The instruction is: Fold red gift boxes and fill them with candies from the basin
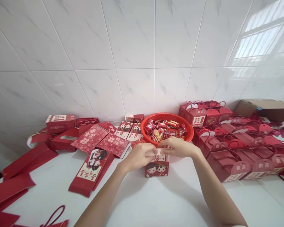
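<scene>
A small red box (156,169) with two cartoon figures on its front stands upright on the white table, in front of a red bowl (191,135) of wrapped sweets. My left hand (137,156) pinches the left side of the white flap (159,151) at the box's top, its fingers curled together. From the right, my right hand (176,147) holds the same flap between thumb and fingers. The back of the box is hidden behind my hands.
Many filled-out red boxes with cord handles (236,170) stand at the right, before a cardboard carton (262,107). Flat red cartons (91,171) and folded red pieces (28,159) lie at the left. A tiled wall (134,91) rises behind.
</scene>
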Demonstrator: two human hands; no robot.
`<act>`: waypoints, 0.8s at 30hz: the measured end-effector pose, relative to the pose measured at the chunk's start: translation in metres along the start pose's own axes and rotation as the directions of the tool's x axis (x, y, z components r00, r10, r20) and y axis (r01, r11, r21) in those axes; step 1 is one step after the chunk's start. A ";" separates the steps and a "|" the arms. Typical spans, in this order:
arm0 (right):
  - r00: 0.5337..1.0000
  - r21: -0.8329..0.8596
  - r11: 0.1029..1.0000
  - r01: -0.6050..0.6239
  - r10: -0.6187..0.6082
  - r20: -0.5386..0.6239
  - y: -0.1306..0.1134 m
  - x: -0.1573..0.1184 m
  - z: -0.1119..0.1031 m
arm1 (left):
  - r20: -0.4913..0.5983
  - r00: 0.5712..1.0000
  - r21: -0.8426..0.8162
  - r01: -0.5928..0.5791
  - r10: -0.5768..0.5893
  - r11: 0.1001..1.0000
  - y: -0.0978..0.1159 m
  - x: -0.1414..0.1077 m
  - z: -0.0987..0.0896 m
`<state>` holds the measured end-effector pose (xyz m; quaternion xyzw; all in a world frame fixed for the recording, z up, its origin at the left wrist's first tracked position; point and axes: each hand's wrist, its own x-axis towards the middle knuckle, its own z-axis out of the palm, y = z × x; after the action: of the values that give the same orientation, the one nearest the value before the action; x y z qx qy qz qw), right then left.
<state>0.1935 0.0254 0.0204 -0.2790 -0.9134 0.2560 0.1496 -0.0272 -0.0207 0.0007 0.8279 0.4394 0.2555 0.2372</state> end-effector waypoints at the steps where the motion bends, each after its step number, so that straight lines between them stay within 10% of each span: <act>1: 1.000 -0.005 1.000 -0.009 0.009 0.014 0.003 0.001 0.002 | 0.029 1.000 -0.006 0.005 -0.005 1.000 0.000 0.000 -0.001; 16: 0.996 -0.086 0.993 -0.079 0.082 0.036 0.004 0.008 0.009 | 0.172 0.966 -0.083 0.208 -0.192 0.975 -0.011 0.002 -0.011; 24: 0.964 0.105 0.991 -0.081 0.104 -0.244 0.009 -0.036 0.038 | 0.245 0.962 -0.119 0.154 -0.122 0.981 -0.011 0.000 -0.011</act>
<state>0.2108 -0.0041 -0.0209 -0.3439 -0.8602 0.2686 0.2639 -0.0403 -0.0137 0.0022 0.8015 0.4462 0.1675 0.3613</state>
